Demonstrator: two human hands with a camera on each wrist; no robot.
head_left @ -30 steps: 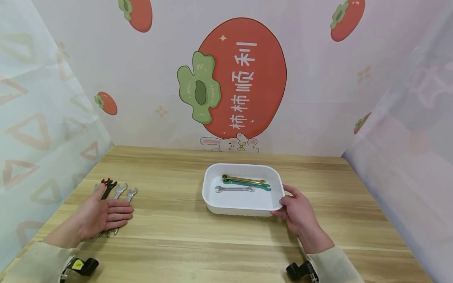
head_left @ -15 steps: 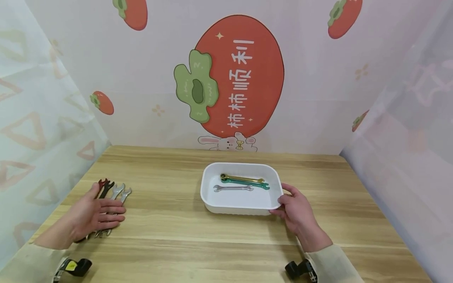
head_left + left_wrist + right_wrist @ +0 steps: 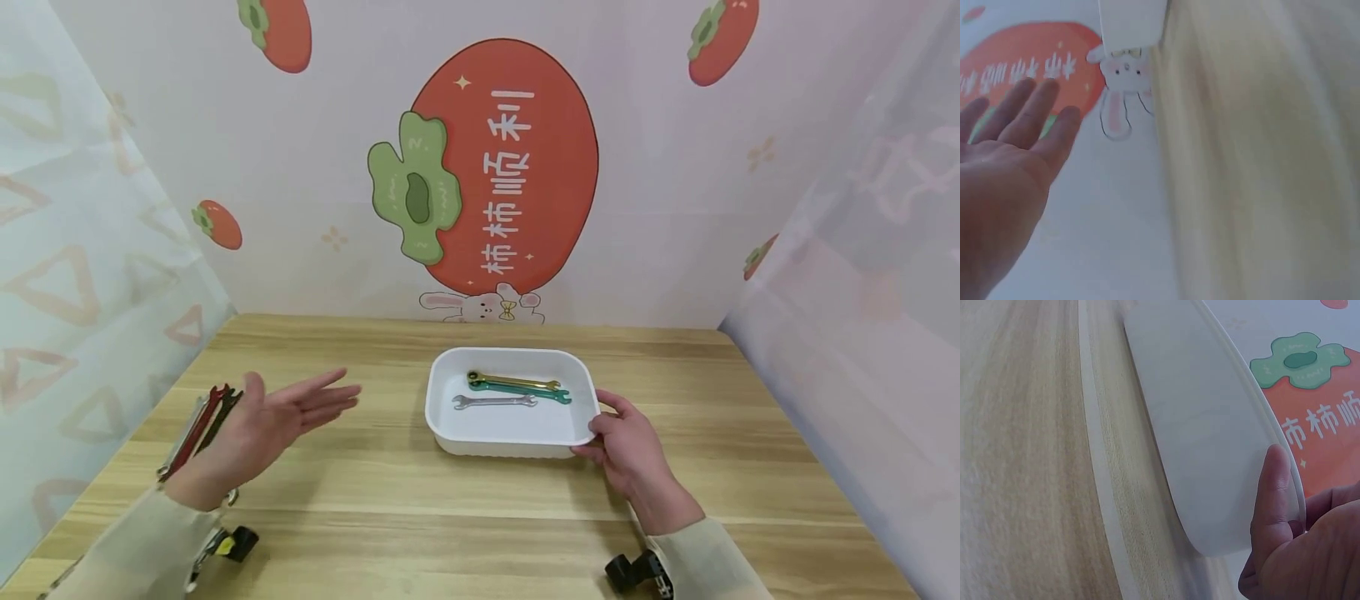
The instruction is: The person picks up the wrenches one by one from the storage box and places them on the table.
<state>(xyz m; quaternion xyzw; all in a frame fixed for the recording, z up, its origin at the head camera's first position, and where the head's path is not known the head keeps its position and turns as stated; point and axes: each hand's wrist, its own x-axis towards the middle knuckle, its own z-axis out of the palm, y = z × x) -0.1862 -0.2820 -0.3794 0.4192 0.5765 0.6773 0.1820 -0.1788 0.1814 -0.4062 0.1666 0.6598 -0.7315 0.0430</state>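
Note:
My left hand is held with its fingers straight and the palm turned sideways, holding nothing. Below and left of it lie a red wrench, a black wrench and a silver wrench; my wrist and sleeve hide part of this group. With my right hand I grip the right front corner of a white plastic tray. Inside the tray lie a gold wrench, a green wrench and a silver open-end wrench. The right wrist view shows the tray's outer wall under my fingers.
The wooden table runs back to a printed cloth with persimmons and a rabbit. Cloth side walls stand at the left and right. A small black camera sits on my left wrist.
My left hand first shifts slightly left, then swings right and turns its palm, uncovering the red and silver wrenches on the left. My right hand and the tray stay in place.

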